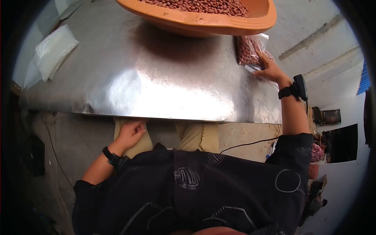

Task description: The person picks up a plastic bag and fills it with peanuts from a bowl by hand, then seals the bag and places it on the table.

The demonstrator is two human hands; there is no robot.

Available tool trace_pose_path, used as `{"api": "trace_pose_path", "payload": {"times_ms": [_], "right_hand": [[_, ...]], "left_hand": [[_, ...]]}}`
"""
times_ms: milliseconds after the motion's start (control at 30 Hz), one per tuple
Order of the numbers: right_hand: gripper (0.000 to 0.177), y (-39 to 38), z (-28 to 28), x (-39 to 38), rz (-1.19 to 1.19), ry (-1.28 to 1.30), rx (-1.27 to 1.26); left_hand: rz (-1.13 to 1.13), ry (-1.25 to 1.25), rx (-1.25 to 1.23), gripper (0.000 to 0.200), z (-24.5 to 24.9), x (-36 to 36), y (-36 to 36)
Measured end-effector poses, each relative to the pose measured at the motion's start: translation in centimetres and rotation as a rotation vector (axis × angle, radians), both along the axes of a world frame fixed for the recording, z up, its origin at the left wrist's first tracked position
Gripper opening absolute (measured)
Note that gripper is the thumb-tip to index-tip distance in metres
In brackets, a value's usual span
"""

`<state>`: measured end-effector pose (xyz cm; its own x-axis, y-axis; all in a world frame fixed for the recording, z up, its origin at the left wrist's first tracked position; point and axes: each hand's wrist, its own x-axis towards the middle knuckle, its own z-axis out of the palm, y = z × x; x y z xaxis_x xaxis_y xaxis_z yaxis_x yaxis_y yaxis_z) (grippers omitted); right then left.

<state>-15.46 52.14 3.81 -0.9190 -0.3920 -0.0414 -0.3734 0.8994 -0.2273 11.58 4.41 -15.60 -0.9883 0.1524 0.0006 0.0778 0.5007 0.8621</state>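
- Far left, empty bags [56, 51] are stacked on the table [105, 55].
- Near left, the left hand [130, 135] is held low, fingers loosely curled; any grip cannot be told.
- Far centre, the basin [196, 22] is cut off.
- Far right, the filled bag [246, 51] is apparently being steadied by the right hand [271, 71], fingers spread; whether gripped cannot be told.

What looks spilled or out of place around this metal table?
Pale bits lie scattered on the floor past the metal table at right, like a spill; they're too small to identify. The table's near left edge also has a dark, crumpled-looking spot, possibly a dent.
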Motion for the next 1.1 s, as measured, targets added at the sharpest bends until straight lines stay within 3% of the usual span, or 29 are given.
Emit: {"api": "trace_pose_path", "payload": {"times_ms": [167, 500, 633, 767, 867, 967, 1067, 1100], "right_hand": [[0.09, -0.3, 0.7, 1.9, 0.124, 0.123, 0.114], [0.078, 2.5, -1.8, -4.8, 0.029, 0.405, 0.172], [0.068, 2.2, -0.7, -3.8, -0.202, 0.632, 0.053], [0.056, 8.3, 0.3, -5.7, -0.487, 0.481, 0.312], [0.04, 12.2, 1.1, -6.3, -0.665, 0.538, -0.082], [0.03, 14.1, 4.2, -6.1, -0.759, 0.238, -1.238], [0.027, 17.8, 7.4, -6.1, -0.83, 0.121, -1.521], [0.026, 17.2, 7.9, -5.3, -0.776, 0.118, -1.497]], "left_hand": [[0.001, 0.018, -0.034, 0.027, 0.4, 0.2, -0.3], [0.037, -0.052, 0.047, 0.014, -1.7, -0.3, -0.7], [0.034, -0.065, 0.042, 0.017, -1.9, -0.6, -1.0], [0.049, -0.043, 0.034, 0.018, -1.5, -0.5, -0.8], [0.043, -0.108, 0.047, 0.019, -2.0, -0.6, -1.0], [0.031, 0.005, 0.04, 0.016, -2.9, -0.7, -0.9], [0.016, -0.011, 0.001, 0.017, -2.8, -0.8, -0.9], [0.024, -0.006, 0.01, 0.017, -2.8, -0.8, -0.8]]}}
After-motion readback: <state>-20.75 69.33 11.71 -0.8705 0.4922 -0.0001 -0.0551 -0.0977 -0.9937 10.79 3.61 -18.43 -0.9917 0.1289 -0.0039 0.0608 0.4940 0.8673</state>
